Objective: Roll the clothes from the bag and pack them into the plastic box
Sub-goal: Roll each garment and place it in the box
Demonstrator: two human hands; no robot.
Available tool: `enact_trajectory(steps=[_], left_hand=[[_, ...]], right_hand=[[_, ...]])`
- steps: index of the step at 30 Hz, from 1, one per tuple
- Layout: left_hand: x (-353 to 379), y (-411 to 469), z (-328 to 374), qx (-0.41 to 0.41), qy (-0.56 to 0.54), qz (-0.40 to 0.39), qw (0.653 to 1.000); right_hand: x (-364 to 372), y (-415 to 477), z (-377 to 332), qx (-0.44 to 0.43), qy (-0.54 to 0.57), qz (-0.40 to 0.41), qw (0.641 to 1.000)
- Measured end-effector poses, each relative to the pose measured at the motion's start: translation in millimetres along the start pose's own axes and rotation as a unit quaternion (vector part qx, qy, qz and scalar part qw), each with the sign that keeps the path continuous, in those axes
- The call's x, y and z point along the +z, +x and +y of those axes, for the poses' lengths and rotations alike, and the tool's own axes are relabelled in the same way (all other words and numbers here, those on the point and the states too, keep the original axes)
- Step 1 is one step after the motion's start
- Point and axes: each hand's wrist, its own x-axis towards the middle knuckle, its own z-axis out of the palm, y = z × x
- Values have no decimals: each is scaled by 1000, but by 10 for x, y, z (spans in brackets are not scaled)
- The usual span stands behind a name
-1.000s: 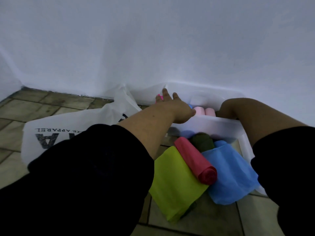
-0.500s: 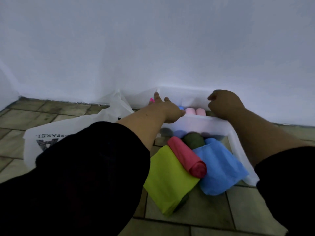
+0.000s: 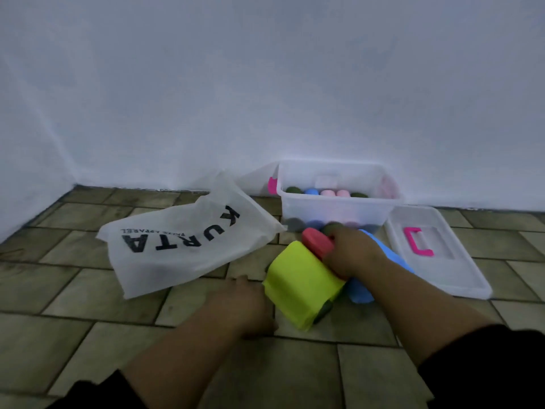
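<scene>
A clear plastic box stands against the wall with several rolled clothes inside, green, blue and pink. In front of it lies a pile: a lime-green cloth, a red roll and a blue cloth. My right hand grips the red roll from above. My left hand rests on the tiled floor just left of the lime-green cloth, holding nothing. The white bag printed KURTA lies flat to the left.
The box lid with a pink handle lies on the floor to the right of the box. A white wall runs behind everything. Bare floor tiles stretch to the left and in front.
Both hands have pulled back from the box. The right hand came down onto the red roll, the left dropped to the floor. The camera has backed away, showing the bag and lid.
</scene>
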Motion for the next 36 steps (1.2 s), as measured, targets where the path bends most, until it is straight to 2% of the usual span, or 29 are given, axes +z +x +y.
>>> enact_trajectory(steps=[3,5,6,8,11,14,17,19,21,23,27,30,33,36], left_hand=[[209,-17,-66,-31,-64,14,997],[212,-10,-104,-22,-70,28,997],[204,-17,-117,-17,-68,31,997],[204,-32,-125,-7,-53,40,998],[170,-24,-165,12,-26,42,999],[1,-32,-333,10,-134,39,990],[-177,-111,-491,0,-257,141,956],[-193,-236,-435,55,-292,197,934],[-131,-379,-284,128,-285,175,934],[-12,-478,-142,172,-224,126,951],[226,-527,-16,185,-120,86,972],[321,-515,26,181,-52,115,975],[378,-507,146,192,37,172,966],[438,-519,294,185,47,212,958]], right_hand=[[-73,-24,52,61,156,2,986],[-93,-128,74,95,295,42,950],[-93,-219,54,84,328,62,939],[-34,-480,-11,12,293,87,952],[124,-995,-97,-126,138,137,973],[381,-1392,-119,-235,-10,163,958],[603,-1594,-118,-299,-21,128,945],[668,-1636,-141,-307,10,82,948],[656,-1632,-140,-292,62,54,953],[601,-1626,-107,-264,98,22,959],[477,-1642,17,-129,232,-1,964],[447,-1643,78,-16,309,-6,951],[467,-1647,79,29,331,-53,942],[469,-1639,47,61,368,-52,927]])
